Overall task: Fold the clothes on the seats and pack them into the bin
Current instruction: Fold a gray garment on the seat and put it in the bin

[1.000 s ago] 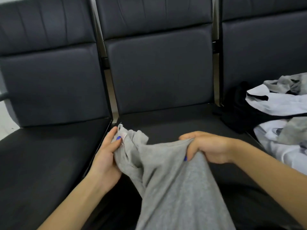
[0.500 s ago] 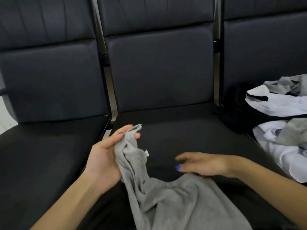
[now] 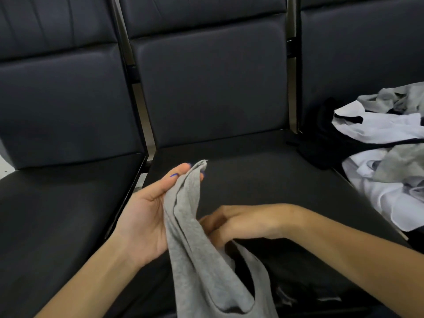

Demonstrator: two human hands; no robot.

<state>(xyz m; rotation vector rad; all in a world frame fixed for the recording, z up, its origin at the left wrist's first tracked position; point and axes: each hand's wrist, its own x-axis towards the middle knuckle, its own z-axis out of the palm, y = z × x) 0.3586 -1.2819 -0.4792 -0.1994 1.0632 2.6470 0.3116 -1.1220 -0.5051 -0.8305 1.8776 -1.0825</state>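
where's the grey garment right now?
In the head view, the grey knit garment hangs over the middle black seat, pinched near its top by the left hand, with the right hand against its right side.

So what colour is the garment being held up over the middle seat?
Plain light grey garment, no pattern visible, seen in the head view.

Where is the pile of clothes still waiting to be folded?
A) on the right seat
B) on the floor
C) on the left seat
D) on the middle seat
A: the heap of white, grey and black clothes lies on the right seat.
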